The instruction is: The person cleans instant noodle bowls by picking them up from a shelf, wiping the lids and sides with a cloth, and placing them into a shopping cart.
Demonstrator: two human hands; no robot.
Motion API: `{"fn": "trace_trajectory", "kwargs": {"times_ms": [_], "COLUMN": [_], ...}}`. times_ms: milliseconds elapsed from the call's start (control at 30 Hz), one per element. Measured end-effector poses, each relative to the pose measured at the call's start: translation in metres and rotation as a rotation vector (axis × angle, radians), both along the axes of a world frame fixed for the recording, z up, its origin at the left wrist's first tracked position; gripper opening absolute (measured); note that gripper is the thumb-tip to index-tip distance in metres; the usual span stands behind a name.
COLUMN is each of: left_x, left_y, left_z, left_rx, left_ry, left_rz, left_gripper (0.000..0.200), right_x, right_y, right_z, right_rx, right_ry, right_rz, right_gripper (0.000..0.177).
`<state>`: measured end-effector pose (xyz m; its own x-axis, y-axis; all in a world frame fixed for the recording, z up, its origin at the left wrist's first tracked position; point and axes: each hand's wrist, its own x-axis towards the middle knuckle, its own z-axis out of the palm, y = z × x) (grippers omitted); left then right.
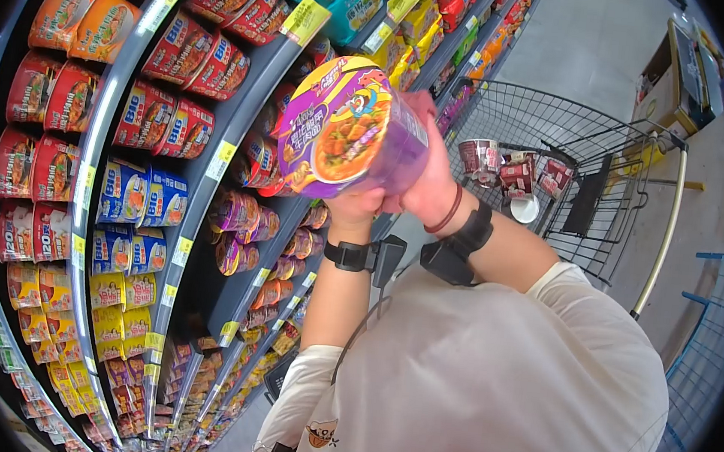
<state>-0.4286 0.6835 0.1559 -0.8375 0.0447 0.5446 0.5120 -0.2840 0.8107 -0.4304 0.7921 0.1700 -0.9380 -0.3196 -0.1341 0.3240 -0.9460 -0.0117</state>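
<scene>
Shelves (248,104) on the left are filled with red noodle bowls (180,46) and blue ones (137,193). Yellow price tags (304,19) are fixed on their edges. Several cups (478,156) are seen inside a wire shopping cart (552,118).

We stand in a shop aisle: lit shelves (95,129) beside us, grey floor (598,40), wire trolley (530,120) ahead.

You're holding up a purple instant-noodle bowl (355,131): sealed, tipped on its side, printed lid (329,127) with orange noodle picture facing you. It's sitting near, mid-scene, just right of the shelves (252,87).
</scene>
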Motion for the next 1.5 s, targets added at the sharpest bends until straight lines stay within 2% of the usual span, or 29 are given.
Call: {"fn": "trace_trajectory", "kwargs": {"times_ms": [33,100,167,233,267,300,367,400,433,500,533,567,633,700,767,800,833,867,900,967,1000,1100,1133,1233,1267,1333,1367,1433,1500], "left_x": [0.0,-0.01,-0.018,-0.023,-0.024,-0.025,-0.034,-0.026,-0.019,-0.01,-0.009,-0.007,-0.003,-0.003,-0.008,-0.013,-0.018,-0.017,-0.023,-0.034,-0.038,-0.049,-0.057,-0.094,-0.109,-0.143,-0.163,-0.186,-0.229], "left_y": [0.006,0.001,-0.01,-0.015,-0.025,-0.033,-0.048,-0.038,-0.044,-0.049,-0.044,-0.04,-0.028,-0.032,-0.028,-0.023,-0.014,-0.004,0.008,0.023,0.026,0.032,0.04,0.065,0.075,0.096,0.104,0.13,0.139], "left_z": [0.008,0.008,0.013,0.029,0.03,0.03,0.012,0.014,0.018,0.016,0.012,0.004,-0.012,-0.03,-0.045,-0.052,-0.061,-0.07,-0.082,-0.111,-0.131,-0.196,-0.207,-0.251,-0.263,-0.292,-0.314,-0.306,-0.359], "left_rx": [-0.037,-0.067,-0.207,-0.2,-0.263,-0.326,-0.445,-0.37,-0.351,-0.932,-1.004,-1.074,-1.019,-1.082,-1.138,-1.058,-0.973,-0.942,-0.926,-1.001,-0.997,-1.249,-1.294,-1.251,-1.216,-1.122,-1.056,-1.08,-0.984], "left_ry": [0.034,0.088,0.125,0.219,0.195,0.172,0.321,0.485,0.102,0.511,0.723,0.708,0.603,0.51,0.421,0.301,0.18,0.056,0.053,0.129,0.12,-0.169,-0.24,-0.317,-0.311,-0.343,-0.323,-0.476,-0.551], "left_rz": [0.02,0.092,0.293,0.417,0.422,0.427,0.481,0.498,0.216,0.432,0.449,0.389,0.382,0.375,0.319,0.159,-0.003,-0.018,-0.067,-0.118,-0.149,-0.003,-0.043,-0.021,-0.018,0.061,0.106,0.206,0.146], "left_gripper": [0.103,0.098,0.09,0.082,0.085,0.088,0.097,0.103,0.103,0.105,0.105,0.103,0.096,0.092,0.087,0.083,0.079,0.077,0.077,0.075,0.075,0.099,0.109,0.107,0.106,0.105,0.105,0.107,0.11], "right_x": [-0.001,-0.001,0.0,-0.007,0.003,0.004,0.002,-0.008,-0.013,-0.015,-0.017,-0.016,-0.014,-0.011,-0.006,-0.002,0.001,0.004,0.007,0.012,0.018,0.047,0.057,0.095,0.111,0.146,0.16,0.186,0.205], "right_y": [-0.001,-0.003,-0.01,-0.01,0.001,0.008,0.017,0.016,0.029,0.054,0.056,0.051,0.034,0.033,0.037,0.039,0.042,0.05,0.062,0.076,0.09,0.146,0.165,0.213,0.222,0.227,0.231,0.234,0.228], "right_z": [-0.007,-0.014,-0.027,-0.062,-0.041,-0.027,-0.013,-0.024,-0.031,-0.018,-0.018,-0.021,-0.026,-0.025,-0.03,-0.035,-0.04,-0.048,-0.06,-0.089,-0.101,-0.125,-0.136,-0.179,-0.181,-0.179,-0.184,-0.195,-0.204], "right_rx": [0.005,-0.097,-0.209,-0.447,-0.209,-0.206,0.059,0.178,0.186,1.25,1.812,1.814,1.751,1.752,1.599,1.638,1.386,1.123,1.156,0.305,0.127,0.198,0.286,0.602,0.614,0.404,0.41,0.474,0.499], "right_ry": [0.008,0.353,0.28,0.492,0.338,0.342,0.158,0.207,0.201,0.48,1.048,1.046,0.912,0.953,1.09,1.033,0.983,0.924,0.883,0.436,0.238,0.123,0.139,0.057,0.043,-0.314,-0.322,-0.286,-0.324], "right_rz": [0.001,0.138,0.119,0.19,0.158,0.167,-0.065,-0.219,-0.218,0.029,-0.315,-0.304,-0.731,-0.659,-0.527,-0.531,-0.356,-0.204,-0.217,-0.042,-0.034,-0.25,-0.316,-0.49,-0.51,-0.777,-0.806,-0.815,-0.833], "right_gripper": [0.056,0.049,0.046,0.048,0.047,0.047,0.042,0.038,0.038,0.034,0.036,0.036,0.039,0.04,0.039,0.039,0.039,0.039,0.039,0.039,0.039,0.041,0.042,0.044,0.044,0.047,0.047,0.049,0.049]}}
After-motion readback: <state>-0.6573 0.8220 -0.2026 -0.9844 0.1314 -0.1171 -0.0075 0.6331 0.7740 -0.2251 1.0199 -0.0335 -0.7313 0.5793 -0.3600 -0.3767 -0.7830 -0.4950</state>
